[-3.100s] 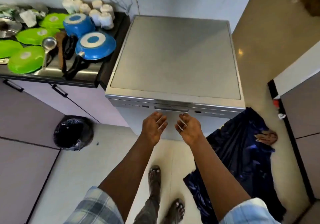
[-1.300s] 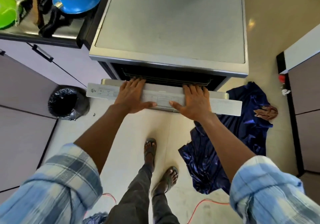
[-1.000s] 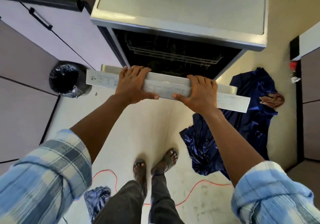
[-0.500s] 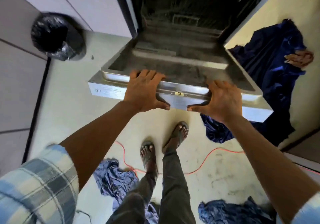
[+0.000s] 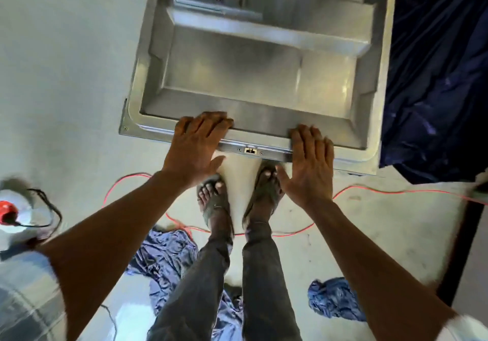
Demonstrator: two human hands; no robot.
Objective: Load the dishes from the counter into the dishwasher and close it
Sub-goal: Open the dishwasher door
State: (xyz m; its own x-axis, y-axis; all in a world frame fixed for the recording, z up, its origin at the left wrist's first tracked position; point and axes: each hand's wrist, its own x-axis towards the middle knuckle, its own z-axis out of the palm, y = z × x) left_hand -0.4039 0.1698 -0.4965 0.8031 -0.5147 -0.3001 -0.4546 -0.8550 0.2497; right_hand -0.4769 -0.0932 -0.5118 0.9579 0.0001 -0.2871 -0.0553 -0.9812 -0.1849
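The dishwasher door (image 5: 264,76) lies lowered flat, its steel inner face up, with the latch (image 5: 250,151) on the near edge between my hands. My left hand (image 5: 196,150) rests on that near edge left of the latch, fingers laid flat over the rim and thumb spread out. My right hand (image 5: 310,163) rests on the same edge right of the latch, fingers straight, thumb out to the left. The counter and its dishes are out of view, as are the dishwasher racks.
A dark blue cloth (image 5: 435,76) lies on the floor right of the door. An orange cable (image 5: 383,191) runs across the floor by my sandalled feet (image 5: 237,198). Blue rags (image 5: 169,256) lie near my legs. A white-and-red object with a black cord (image 5: 15,211) sits at left.
The door has swung from closed down to flat. My hands followed its top edge down, and my view tilted down to the floor.
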